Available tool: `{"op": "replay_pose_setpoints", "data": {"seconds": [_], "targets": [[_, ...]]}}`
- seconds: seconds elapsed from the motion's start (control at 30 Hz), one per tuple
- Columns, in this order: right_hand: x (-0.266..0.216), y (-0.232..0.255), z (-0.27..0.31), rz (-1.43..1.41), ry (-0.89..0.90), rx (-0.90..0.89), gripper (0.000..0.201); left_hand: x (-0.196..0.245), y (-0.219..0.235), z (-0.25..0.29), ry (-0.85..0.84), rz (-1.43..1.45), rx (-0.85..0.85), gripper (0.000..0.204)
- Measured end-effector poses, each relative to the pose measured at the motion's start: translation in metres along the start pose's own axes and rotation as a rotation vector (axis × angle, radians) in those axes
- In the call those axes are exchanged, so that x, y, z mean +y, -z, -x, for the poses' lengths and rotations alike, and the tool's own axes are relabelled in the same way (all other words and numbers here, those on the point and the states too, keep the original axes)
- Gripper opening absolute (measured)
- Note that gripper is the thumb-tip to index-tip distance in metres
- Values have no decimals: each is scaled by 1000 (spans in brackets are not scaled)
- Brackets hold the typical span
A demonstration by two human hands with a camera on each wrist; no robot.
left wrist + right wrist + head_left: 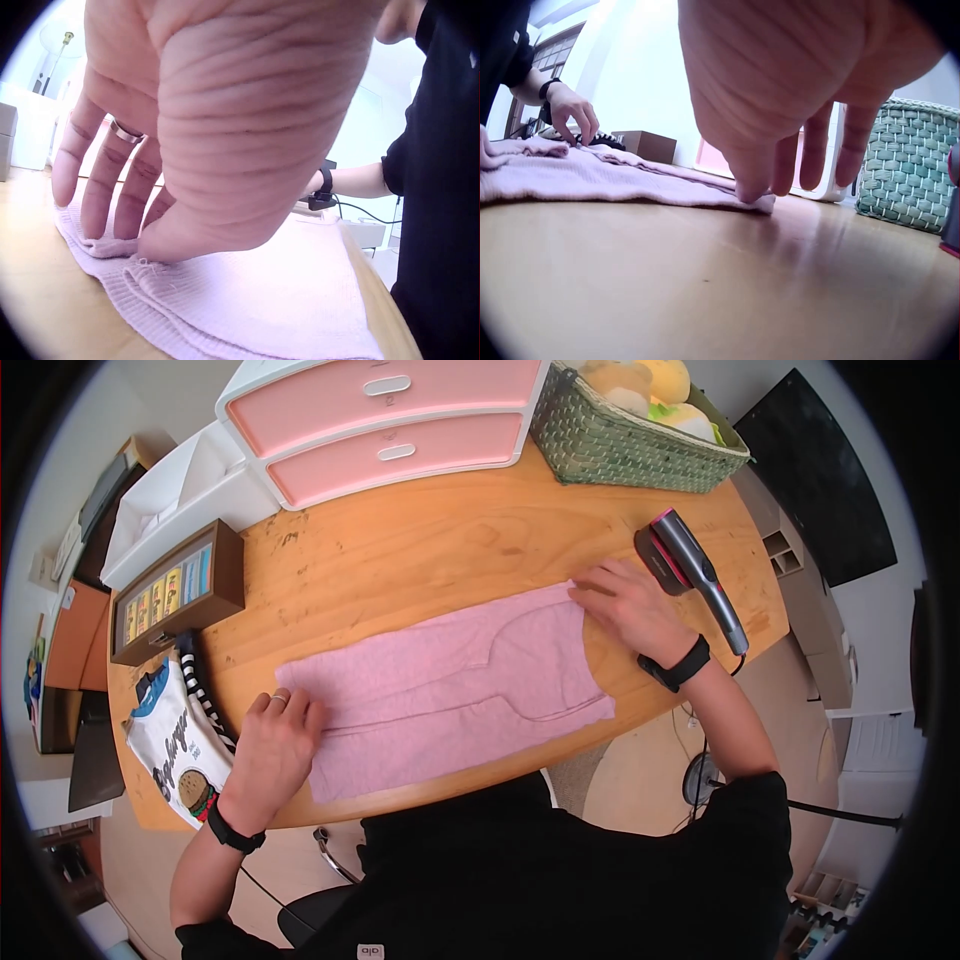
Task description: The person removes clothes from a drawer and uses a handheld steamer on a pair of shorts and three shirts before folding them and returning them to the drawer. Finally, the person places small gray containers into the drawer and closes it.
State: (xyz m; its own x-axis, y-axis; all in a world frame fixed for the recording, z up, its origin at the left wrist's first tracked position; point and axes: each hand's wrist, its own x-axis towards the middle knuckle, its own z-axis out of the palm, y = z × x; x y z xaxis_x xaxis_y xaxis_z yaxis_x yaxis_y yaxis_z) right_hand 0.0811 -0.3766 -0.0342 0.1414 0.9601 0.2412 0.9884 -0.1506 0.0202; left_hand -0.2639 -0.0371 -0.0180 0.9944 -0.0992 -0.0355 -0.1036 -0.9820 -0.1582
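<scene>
A pink knit top point(440, 695) lies flat on the wooden table, its sides folded in toward the middle. My left hand point(275, 745) is at its left end and pinches a fold of the ribbed hem point(161, 307) between thumb and fingers. At the far right corner of the top, my right hand point(635, 610) pinches the cloth point(761, 202) with thumb and forefinger. The other right fingers hang down beside that corner in the right wrist view.
A handheld steamer point(705, 570) lies right of my right hand. A folded white shirt point(185, 760) with a burger print lies at the left, below a brown box point(235, 570). Pink drawers point(400, 465) and a green woven basket point(630, 455) with plush toys stand behind.
</scene>
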Motion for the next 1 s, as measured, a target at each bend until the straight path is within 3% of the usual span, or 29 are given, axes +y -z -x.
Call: {"op": "replay_pose_setpoints", "data": {"seconds": [0.17,0.37,0.47,0.83,1.0], "targets": [[1,0,-8,-4,14,38,15,-3,-6,3,0,-17,29,10],[5,0,-9,-82,-57,108,10,-6,6,1,25,47,67,15],[0,10,-12,-48,-4,172,12,-5,11,3,27,67,106,16],[-2,6,-5,-25,3,62,15,-15,0,8,52,87,78,16],[-3,-1,-7,-119,-90,93,7,-21,-1,2,256,283,159,14]]}}
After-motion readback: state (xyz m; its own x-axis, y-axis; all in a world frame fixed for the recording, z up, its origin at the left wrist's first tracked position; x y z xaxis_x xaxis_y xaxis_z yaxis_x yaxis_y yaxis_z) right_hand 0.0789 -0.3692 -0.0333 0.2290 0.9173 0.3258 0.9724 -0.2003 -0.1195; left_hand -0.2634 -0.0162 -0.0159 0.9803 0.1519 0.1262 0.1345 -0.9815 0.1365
